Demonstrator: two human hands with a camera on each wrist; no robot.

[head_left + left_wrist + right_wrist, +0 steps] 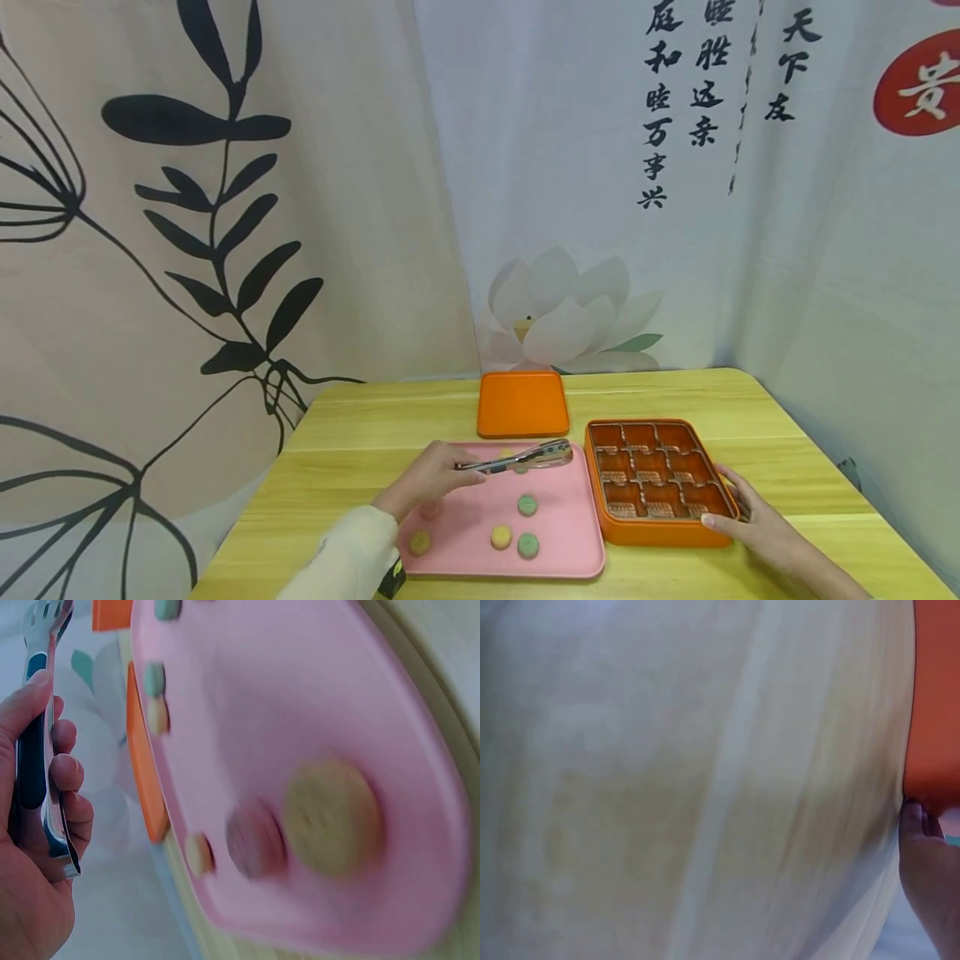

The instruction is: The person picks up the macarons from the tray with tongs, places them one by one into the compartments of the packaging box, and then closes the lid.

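Observation:
My left hand (442,477) grips metal tongs (517,459) with a dark handle above a pink tray (465,565). Nothing shows between the tong tips, which point right toward an orange box (663,533). Several macarons lie on the tray, among them a yellow macaron (501,537), a green macaron (528,546) and, in the left wrist view, a pink macaron (256,838). The forearm and tongs partly cover others. At the box's front right corner, my right hand (757,525) holds its side, thumb at the front; some fingers are hidden.
Behind the tray lies a flat orange lid (522,404). A clear divided insert (660,471) with several compartments sits inside the box. All stand on a wooden table (360,425), with a printed curtain (375,208) behind it.

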